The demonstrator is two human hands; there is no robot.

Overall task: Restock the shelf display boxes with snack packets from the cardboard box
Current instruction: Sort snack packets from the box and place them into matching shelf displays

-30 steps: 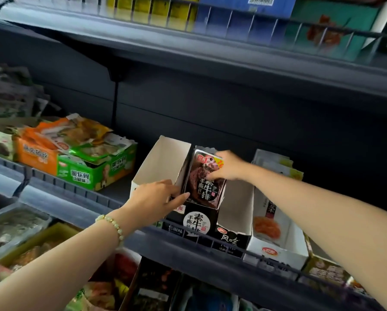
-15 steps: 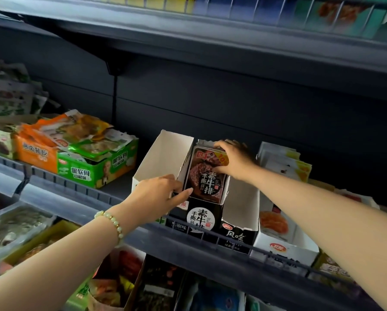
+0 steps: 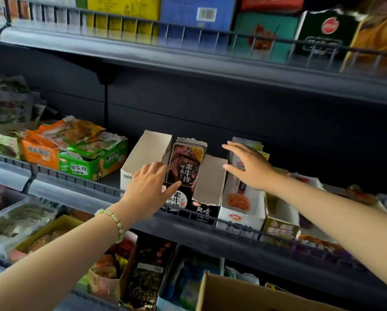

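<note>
**Both hands open at the black display box**

Dark grey shop shelving fills my view, with a wire rail (image 3: 210,217) running along the front of the middle shelf (image 3: 80,182). On that shelf I see a black display box (image 3: 183,202) with white Chinese lettering, and dark brown snack packets (image 3: 184,166) stand upright in it, filling it from front to back. My left hand (image 3: 151,190) is at the box's left front corner, fingers loosely spread, the thumb lying across the lower edge of the front packet; it grips nothing. A pale bead bracelet (image 3: 112,219) sits on that wrist. My right hand (image 3: 249,167) hovers open and empty, fingers splayed, in front of the white display box (image 3: 244,212) just right of the black one. An empty white box (image 3: 143,160) leans just left of the packets. Further left stand a green box (image 3: 91,166) and an orange box (image 3: 38,154), both heaped with packets. At the bottom edge I see the corner of the brown cardboard box (image 3: 244,295), below the shelf.
</note>
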